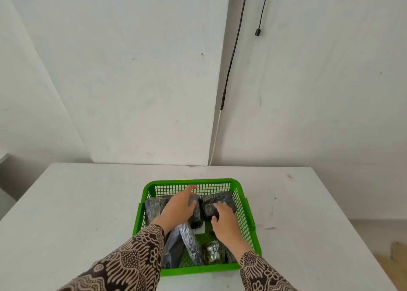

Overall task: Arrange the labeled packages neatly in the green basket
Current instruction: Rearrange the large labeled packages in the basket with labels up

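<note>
A green mesh basket [246, 213] sits on the white table, close to me. Inside lie several dark plastic-wrapped packages: one at the back left [154, 208], one at the back right [217, 199], an upright one in the middle [196, 217], a long silvery one [190, 242] and a small shiny one [211, 251] near the front. My left hand [179, 208] rests on the middle package with fingers spread, index pointing at the back wall. My right hand [224, 222] lies flat on the back-right package. A white label [200, 230] peeks out between my hands.
The white table [88, 202] stretches wide on both sides of the basket. A white wall stands behind it, with a black cable [233, 55] and a hanging plug [258, 32] above the table's far edge.
</note>
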Available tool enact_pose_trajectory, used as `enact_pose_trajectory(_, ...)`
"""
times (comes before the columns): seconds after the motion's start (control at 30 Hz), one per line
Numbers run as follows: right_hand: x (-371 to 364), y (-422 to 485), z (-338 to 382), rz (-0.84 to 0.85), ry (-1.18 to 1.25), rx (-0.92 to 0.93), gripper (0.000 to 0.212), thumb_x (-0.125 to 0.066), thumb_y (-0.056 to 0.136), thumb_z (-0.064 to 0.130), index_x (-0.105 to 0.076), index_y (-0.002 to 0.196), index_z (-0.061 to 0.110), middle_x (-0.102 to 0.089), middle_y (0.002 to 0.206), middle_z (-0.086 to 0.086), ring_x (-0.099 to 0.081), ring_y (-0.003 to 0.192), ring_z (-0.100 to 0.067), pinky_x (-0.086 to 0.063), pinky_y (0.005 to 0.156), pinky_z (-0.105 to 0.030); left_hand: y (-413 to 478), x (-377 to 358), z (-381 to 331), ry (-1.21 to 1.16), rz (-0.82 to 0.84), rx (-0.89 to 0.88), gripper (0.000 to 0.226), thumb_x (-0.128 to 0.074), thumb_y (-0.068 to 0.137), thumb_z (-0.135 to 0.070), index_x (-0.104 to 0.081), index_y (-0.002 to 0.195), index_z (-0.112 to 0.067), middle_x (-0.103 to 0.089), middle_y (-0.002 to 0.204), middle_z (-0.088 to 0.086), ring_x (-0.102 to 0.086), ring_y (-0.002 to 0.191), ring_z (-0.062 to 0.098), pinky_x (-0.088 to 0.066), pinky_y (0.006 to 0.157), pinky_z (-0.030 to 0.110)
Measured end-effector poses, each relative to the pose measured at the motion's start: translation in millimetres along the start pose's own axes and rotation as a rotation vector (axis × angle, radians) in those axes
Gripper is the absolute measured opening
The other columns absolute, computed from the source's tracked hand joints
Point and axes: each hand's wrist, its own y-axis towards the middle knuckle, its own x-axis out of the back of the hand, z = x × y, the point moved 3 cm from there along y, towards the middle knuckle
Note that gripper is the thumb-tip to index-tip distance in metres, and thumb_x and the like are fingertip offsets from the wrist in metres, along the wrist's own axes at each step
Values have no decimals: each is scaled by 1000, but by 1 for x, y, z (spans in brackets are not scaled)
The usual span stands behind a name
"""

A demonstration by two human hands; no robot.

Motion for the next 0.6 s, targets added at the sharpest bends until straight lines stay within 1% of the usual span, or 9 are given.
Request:
enact_pose_trajectory(0.07, -2, 7, -4, 10, -32, -4, 55, -44, 96, 19, -23, 148, 21, -17, 158, 1, -14, 145, -19, -21, 118, -38, 4, -1, 3, -36, 64, 90, 53, -45, 94, -28, -26, 143, -23, -60, 124, 4, -56, 51, 9, -55, 58, 29)
enact_pose_trajectory(0.1, -4, 10, -7, 19, -79, -2, 58, -45, 96, 20, -20, 148, 23, -16, 158, 2, -14, 145, -20, -22, 118, -38, 5, -2, 5, -30, 110, 141, 54, -44, 94, -34, -25, 144, -24, -61, 121, 7, -60, 58, 14, -58, 65, 34)
enact_pose_trajectory(0.2, -7, 14, -13, 30, -215, 11, 61, -48, 94, 23, -21, 148, 27, -23, 155, 0, -16, 143, -20, -25, 116, -37, 7, -6, 12, 55, 258, 242, 59, -37, 93, -51, -27, 145, -27, -48, 142, 8, -64, 103, 25, -50, 94, 38)
enact_pose_trajectory(0.27, -7, 15, -17, -13, -268, 30, 58, -50, 93, 25, -27, 145, 28, -29, 151, 0, -20, 141, -20, -29, 114, -37, 10, -10, 15, 122, 305, 249, 62, -31, 92, -56, -26, 146, -27, -38, 150, 5, -52, 123, 27, -41, 106, 40)
enact_pose_trajectory(0.33, -8, 17, -19, -51, -308, 63, 53, -50, 92, 26, -34, 142, 27, -35, 145, 1, -25, 137, -19, -33, 110, -36, 12, -16, 18, 180, 335, 245, 64, -29, 92, -58, -24, 147, -26, -32, 153, 3, -40, 135, 26, -32, 112, 42)
enact_pose_trajectory(0.4, -8, 18, -19, -92, -320, 98, 46, -50, 92, 26, -41, 137, 26, -42, 137, 1, -32, 131, -20, -37, 105, -35, 13, -22, 21, 185, 343, 260, 66, -28, 91, -59, -25, 147, -23, -31, 154, 3, -36, 138, 26, -30, 113, 43)
enact_pose_trajectory(0.47, -6, 22, -20, -151, -279, 112, 38, -52, 92, 24, -49, 130, 26, -48, 128, 2, -38, 122, -19, -40, 100, -32, 15, -24, 23, 160, 313, 282, 67, -30, 90, -60, -29, 145, -21, -38, 150, 4, -41, 133, 26, -35, 110, 43)
enact_pose_trajectory(0.53, 1, 27, -19, -221, -162, 96, 33, -53, 92, 21, -54, 125, 24, -53, 121, 2, -42, 115, -18, -40, 97, -30, 16, -21, 22, 128, 195, 265, 61, -34, 90, -57, -40, 138, -19, -51, 139, 5, -51, 122, 25, -43, 103, 40)
enact_pose_trajectory(0.6, 13, 29, -16, -310, 81, 33, 29, -52, 93, 22, -58, 122, 21, -56, 116, 1, -44, 112, -18, -41, 93, -30, 19, -14, 18, 47, -2, 184, 47, -41, 93, -45, -49, 131, -18, -57, 132, 4, -53, 117, 21, -44, 101, 36)
